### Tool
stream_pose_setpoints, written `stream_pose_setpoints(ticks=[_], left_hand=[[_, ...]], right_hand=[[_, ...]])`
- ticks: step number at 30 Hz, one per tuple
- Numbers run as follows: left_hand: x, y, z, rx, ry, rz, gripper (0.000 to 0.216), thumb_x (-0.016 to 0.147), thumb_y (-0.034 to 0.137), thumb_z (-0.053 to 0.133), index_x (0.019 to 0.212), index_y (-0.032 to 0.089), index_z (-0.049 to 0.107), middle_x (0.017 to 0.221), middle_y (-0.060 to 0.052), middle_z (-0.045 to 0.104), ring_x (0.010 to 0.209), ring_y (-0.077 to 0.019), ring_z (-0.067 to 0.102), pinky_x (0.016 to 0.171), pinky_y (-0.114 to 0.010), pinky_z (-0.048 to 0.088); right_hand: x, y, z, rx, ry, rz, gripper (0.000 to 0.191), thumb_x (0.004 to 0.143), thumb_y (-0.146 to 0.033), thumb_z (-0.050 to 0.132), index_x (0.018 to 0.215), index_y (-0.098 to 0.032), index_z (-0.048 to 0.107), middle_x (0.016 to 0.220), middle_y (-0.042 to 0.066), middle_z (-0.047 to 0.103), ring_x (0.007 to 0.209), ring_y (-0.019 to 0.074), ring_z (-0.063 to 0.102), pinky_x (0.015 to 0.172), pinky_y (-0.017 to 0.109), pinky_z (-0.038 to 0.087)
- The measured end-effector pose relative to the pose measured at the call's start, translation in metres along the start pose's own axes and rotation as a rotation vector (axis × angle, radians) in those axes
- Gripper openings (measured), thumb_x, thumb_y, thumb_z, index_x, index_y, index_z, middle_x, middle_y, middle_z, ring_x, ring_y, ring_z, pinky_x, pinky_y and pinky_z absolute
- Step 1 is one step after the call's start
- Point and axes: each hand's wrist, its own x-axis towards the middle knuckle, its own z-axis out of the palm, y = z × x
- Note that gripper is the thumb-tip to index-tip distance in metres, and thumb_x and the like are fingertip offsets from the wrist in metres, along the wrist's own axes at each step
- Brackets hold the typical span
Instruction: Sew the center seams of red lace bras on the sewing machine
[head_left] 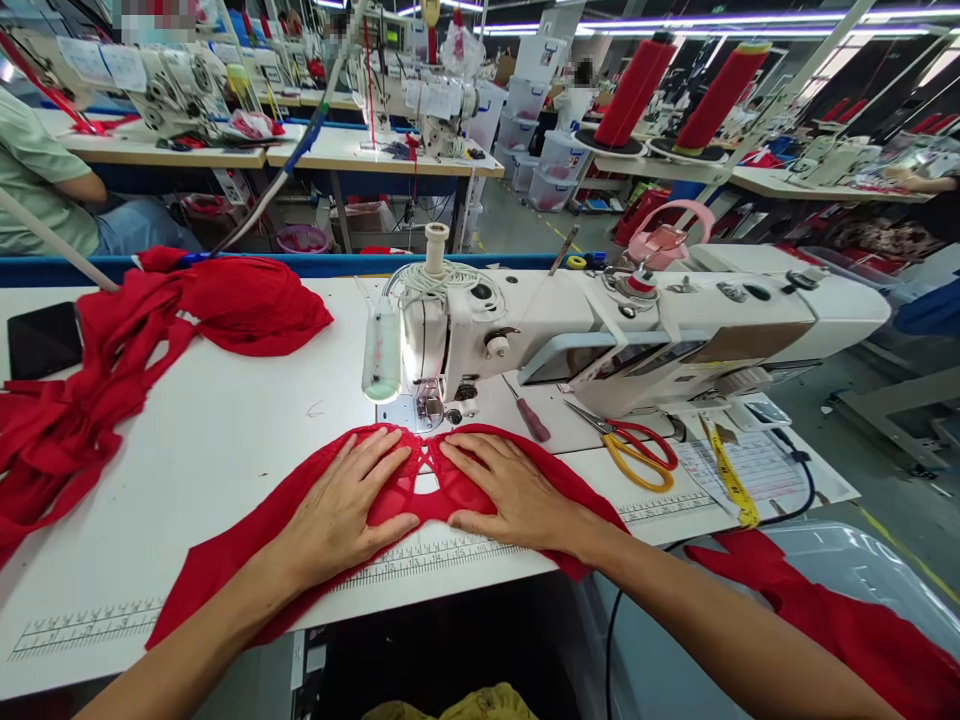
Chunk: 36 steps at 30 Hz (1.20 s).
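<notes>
1. Red garment (pixel 429 507), thin cloth with crisscrossed centre straps, lay on the white table (pixel 247 430) before the sewing machine (pixel 555 320).
2. Left hand (pixel 346 497) and right hand (pixel 506 487) rested flat upon it, unclenched.

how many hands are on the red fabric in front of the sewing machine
2: the left hand lies on the left part of the red fabric, the right hand on its right part.

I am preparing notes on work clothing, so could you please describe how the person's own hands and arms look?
The left hand and right hand are bare, with no gloves, rings or bracelets visible. Both forearms show no sleeves or watch up to the picture's edge; anything worn higher is out of view.
</notes>
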Motion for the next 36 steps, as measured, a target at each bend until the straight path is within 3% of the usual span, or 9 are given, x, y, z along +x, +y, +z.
stream_pose_setpoints(ticks=[9, 36], left_hand=[[-0.0024, -0.0027, 0.0051, -0.001, 0.01, 0.001, 0.081, 0.092, 0.057, 0.057, 0.157, 0.022, 0.022, 0.158, -0.012, 0.04, 0.145, -0.0313, 0.038, 0.121, -0.055, 0.03], [-0.0016, -0.0031, 0.0079, 0.021, -0.035, -0.042, 0.084, 0.091, 0.06, 0.056, 0.157, 0.022, 0.021, 0.156, -0.011, 0.043, 0.142, -0.0318, 0.042, 0.12, -0.055, 0.03]], right_hand=[[0.0002, 0.0063, 0.0011, 0.009, -0.054, 0.006, 0.082, 0.089, -0.058, 0.063, 0.156, -0.021, 0.032, 0.154, 0.014, 0.042, 0.14, 0.032, 0.038, 0.115, 0.052, 0.037], [0.0012, 0.0101, 0.0007, 0.025, -0.063, 0.01, 0.084, 0.088, -0.059, 0.063, 0.156, -0.019, 0.032, 0.153, 0.013, 0.043, 0.139, 0.0315, 0.04, 0.116, 0.051, 0.034]])
